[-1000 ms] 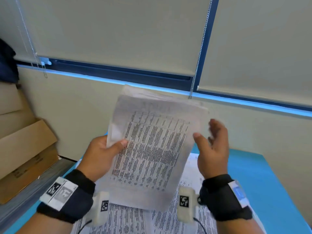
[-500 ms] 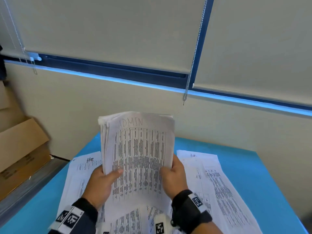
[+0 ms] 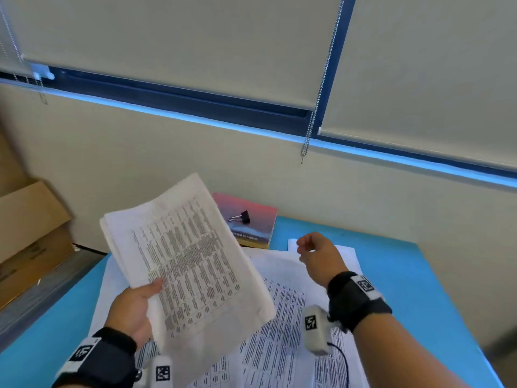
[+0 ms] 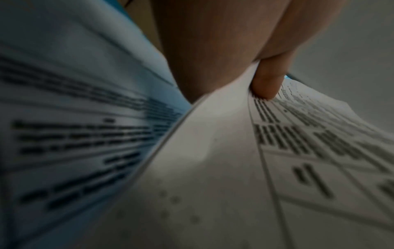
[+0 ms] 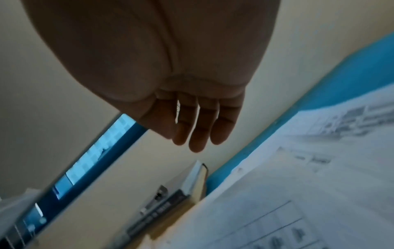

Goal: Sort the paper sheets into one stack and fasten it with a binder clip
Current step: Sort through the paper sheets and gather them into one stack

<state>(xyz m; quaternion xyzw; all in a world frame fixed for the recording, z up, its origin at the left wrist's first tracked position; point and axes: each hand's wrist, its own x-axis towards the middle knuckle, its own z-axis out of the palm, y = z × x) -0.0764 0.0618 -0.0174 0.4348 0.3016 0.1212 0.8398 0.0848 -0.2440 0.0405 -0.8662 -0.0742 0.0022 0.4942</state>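
My right hand (image 3: 319,257) has let go of the stack (image 3: 184,256). It hangs loosely curled and empty over the desk (image 3: 436,289), while my left hand (image 3: 131,313) alone pinches the sheets. The binder clip (image 3: 241,217) sits on a book (image 3: 251,219) at the far edge (the next thing to fetch, I think). The print is too blurred to read.

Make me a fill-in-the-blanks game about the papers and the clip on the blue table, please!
1. The left hand holds the paper stack up, and the right hand holds ____.
2. The black binder clip lies on top of a ____.
3. Loose sheets lie spread on the ____ table.
4. On the stack's printed side, the left hand presses with its ____.

Missing words: nothing; book; blue; thumb
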